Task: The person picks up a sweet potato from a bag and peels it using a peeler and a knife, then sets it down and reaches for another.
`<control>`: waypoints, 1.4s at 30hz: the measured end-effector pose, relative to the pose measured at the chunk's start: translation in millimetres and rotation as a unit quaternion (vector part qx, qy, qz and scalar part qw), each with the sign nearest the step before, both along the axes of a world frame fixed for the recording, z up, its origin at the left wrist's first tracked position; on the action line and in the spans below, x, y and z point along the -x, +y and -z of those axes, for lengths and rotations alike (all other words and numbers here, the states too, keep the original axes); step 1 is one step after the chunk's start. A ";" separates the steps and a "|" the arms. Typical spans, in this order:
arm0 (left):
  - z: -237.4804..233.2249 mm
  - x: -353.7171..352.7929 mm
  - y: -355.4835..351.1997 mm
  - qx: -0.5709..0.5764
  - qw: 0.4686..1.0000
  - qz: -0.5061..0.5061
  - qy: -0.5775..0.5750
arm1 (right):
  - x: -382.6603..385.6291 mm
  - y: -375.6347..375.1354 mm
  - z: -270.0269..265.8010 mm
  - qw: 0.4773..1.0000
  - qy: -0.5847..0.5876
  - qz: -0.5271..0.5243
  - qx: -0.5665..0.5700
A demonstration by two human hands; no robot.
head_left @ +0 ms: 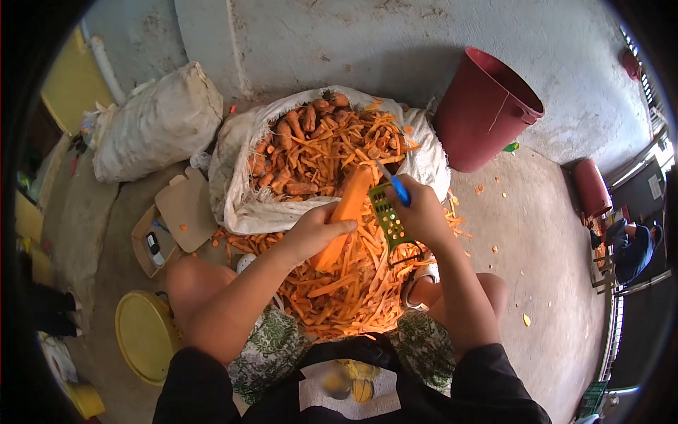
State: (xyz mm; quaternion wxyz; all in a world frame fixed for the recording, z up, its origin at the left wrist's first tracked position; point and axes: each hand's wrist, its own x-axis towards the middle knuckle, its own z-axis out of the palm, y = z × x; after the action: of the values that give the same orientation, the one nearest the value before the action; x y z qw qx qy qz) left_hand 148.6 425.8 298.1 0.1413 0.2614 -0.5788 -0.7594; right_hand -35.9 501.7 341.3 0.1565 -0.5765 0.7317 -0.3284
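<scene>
My left hand [314, 233] is closed around a large peeled carrot [351, 201], tilted with its top end up and away from me. My right hand [421, 212] grips a knife [400, 191] with a blue handle, its blade at the carrot's top end. The same hand also holds a green peeler [389, 215] with rows of holes, hanging downward beside the carrot. Below both hands lies a heap of orange carrot peelings [346, 297] between my legs. Just beyond, an open white sack [236, 208] holds unpeeled carrots [300, 127] and more peelings.
A full white sack [159, 124] leans at the back left. An open cardboard box [187, 212] and a yellow bucket [145, 336] stand on my left. A tall red bin [473, 113] is at the back right by the wall. Another person [633, 251] sits far right.
</scene>
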 end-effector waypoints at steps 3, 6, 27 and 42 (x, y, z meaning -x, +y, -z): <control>-8.5 -0.5 -0.8 0.061 0.998 0.002 -0.015 | 2.3 4.0 1.7 0.999 0.044 -0.019 -0.018; -11.2 0.5 -0.7 0.108 0.993 0.000 -0.046 | 2.9 6.6 2.0 0.997 0.064 -0.029 -0.025; -12.2 -2.1 4.2 0.172 0.975 -0.037 0.136 | 11.2 -26.2 90.3 0.962 -0.019 -0.034 -0.271; -16.9 -9.9 -21.3 0.020 0.971 -0.191 0.140 | -16.1 -29.4 97.4 0.778 -0.625 0.009 -0.062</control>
State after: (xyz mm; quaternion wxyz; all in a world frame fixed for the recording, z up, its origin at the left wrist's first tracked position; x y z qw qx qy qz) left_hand 158.5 404.5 315.0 0.3684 0.2547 -0.5074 -0.7362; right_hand -19.8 472.3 243.9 0.6117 -0.2270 0.4971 -0.5719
